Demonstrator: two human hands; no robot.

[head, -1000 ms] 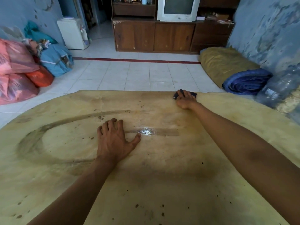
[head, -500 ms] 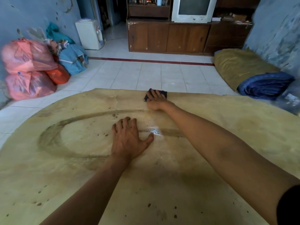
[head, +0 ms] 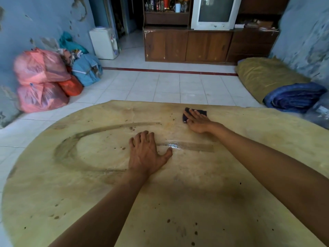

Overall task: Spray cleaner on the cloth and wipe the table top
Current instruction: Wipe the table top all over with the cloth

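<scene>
A round, yellowish table top [head: 195, 202] with dark stains and a curved wet streak fills the lower view. My right hand [head: 197, 121] presses flat, with straight fingers, on a dark blue cloth [head: 202, 111] near the table's far edge. Only the cloth's far and left parts show past the fingers. My left hand [head: 146, 154] lies palm down with spread fingers on the middle of the table, its thumb by a shiny wet patch [head: 173, 144]. No spray bottle is in view.
Beyond the table is a white tiled floor [head: 160, 86]. Pink and orange plastic bags [head: 41, 79] sit at the left wall beside a white water dispenser [head: 104, 43]. A wooden cabinet [head: 188, 45] with a television stands at the back. A yellow cushion [head: 267, 75] and blue bundle [head: 293, 97] lie right.
My right hand and the cloth slid left along the far edge, then back right and slightly toward me. The left hand stayed planted. The view shifted a little.
</scene>
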